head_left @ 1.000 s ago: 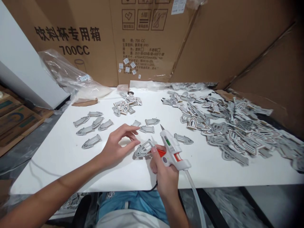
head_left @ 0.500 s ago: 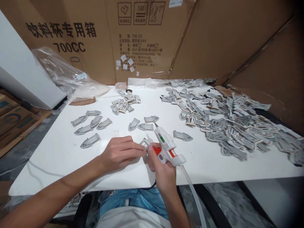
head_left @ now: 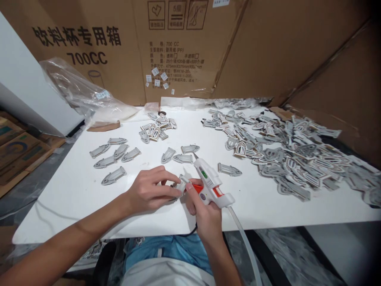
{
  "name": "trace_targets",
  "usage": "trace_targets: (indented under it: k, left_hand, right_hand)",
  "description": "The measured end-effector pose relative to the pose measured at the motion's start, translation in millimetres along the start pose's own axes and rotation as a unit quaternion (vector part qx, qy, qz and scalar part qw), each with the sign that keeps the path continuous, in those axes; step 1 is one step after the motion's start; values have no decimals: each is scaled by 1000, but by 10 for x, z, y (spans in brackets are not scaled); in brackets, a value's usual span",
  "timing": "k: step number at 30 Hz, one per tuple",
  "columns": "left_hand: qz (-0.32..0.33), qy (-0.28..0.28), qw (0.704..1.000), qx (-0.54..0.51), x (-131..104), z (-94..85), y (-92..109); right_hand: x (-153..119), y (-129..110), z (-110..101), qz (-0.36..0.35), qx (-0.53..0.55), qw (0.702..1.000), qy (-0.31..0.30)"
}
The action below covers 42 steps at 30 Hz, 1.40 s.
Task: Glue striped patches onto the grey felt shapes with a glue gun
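Hot-glue work on a grey cut-out at the counter edge.
Left hand pinches the grey piece (long axis unclear); right hand grips the glue gun, just right, nozzle pointing away.

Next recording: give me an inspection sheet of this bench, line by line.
Surface: white table, bare near the front edge.
Job's things: small grey piece pinched by left hand; glue gun gripped by right hand.
Clutter: large heap of grey cutouts on the right, loose groups on the left, plastic bag.
Fingers: both hands closed on their things.
Cables: black cord below the gun; glue stick trailing.
Surroundings: cardboard boxes behind.
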<state>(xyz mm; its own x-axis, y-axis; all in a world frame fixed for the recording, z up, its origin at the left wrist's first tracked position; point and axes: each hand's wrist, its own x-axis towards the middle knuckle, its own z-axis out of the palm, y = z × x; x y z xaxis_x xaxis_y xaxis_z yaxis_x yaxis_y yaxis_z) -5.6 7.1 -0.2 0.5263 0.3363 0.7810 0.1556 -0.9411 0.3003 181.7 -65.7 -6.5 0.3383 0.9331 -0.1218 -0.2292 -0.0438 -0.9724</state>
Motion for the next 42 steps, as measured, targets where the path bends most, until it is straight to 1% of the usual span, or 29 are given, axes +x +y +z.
trace_targets:
  k: [6, 12, 15, 19, 23, 27, 30, 33, 35, 37, 39, 40, 42]
  left_hand:
    - [-13, -14, 1000, 9, 23, -23, 19]
    - [-35, 13, 999, 13, 55, 10, 52]
    - [-31, 17, 999, 8, 75, 15, 67]
    - [-30, 11, 999, 15, 98, 4, 91]
    - [-29, 7, 999, 17, 111, -7, 104]
    - [-38, -7, 999, 15, 97, -8, 94]
    - [-56, -11, 998, 18, 81, -16, 92]
    - [-83, -18, 996, 19, 73, -32, 103]
    - [-105, -19, 994, -5, 69, -35, 115]
    - [-142, -17, 989, -45, 65, -26, 129]
    - [-205, -27, 975, -86, 59, -7, 143]
    - [-246, -36, 963, -108, 57, 2, 150]
    - [-331, -49, 927, -170, 54, 16, 159]
  right_hand:
    - [-2, 0, 2, 0, 11, 1000, -9]
    - [2, 11, 0, -7, 2, 1000, -3]
    - [3, 11, -1, -7, 3, 1000, -1]
    - [12, 31, -21, -10, -12, 1000, 6]
    - [27, 64, -54, -13, -20, 1000, -11]
    - [40, 82, -68, -14, -24, 999, -18]
    - [48, 98, -71, -6, -10, 1000, -25]
    - [57, 116, -76, -4, -8, 1000, -28]
    - [57, 117, -76, -7, -10, 1000, -22]
    - [51, 104, -72, -8, -4, 1000, -20]
    - [38, 81, -63, -5, -2, 1000, -21]
    - [31, 68, -58, -4, -6, 1000, -22]
    - [15, 42, -48, -5, -23, 999, -22]
